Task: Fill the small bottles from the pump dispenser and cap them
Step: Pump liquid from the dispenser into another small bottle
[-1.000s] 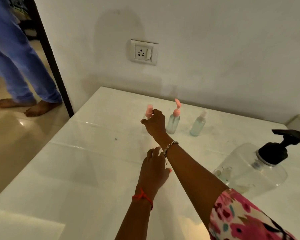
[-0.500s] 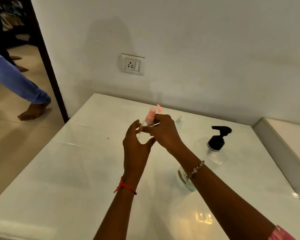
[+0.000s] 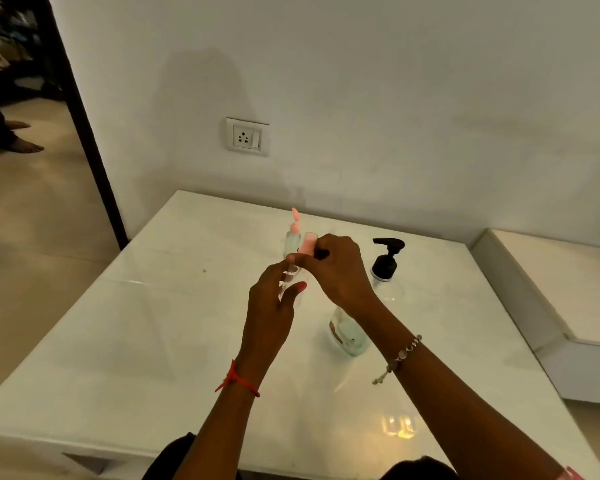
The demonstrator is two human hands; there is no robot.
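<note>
"While both hands are raised over the table (image 3: 153,323), which step is this?"

"Uncapping, I'd judge. The left hand (image 3: 271,306) curls round the clear small bottle (image 3: 289,276) and the right hand (image 3: 340,268) pinches its pink cap (image 3: 308,241), mid-table, left of the pump dispenser (image 3: 385,263)."

"Which way does it point?"

"Cap up, long axis near vertical, tipped a little right. Next — twist the cap free, then bring the neck under the spout."

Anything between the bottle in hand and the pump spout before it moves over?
Nothing loose on the table lies between them. Only the right hand, with its grip on the pink cap, sits between the bottle and the pump. The other small bottle stands behind, off that path.
</note>
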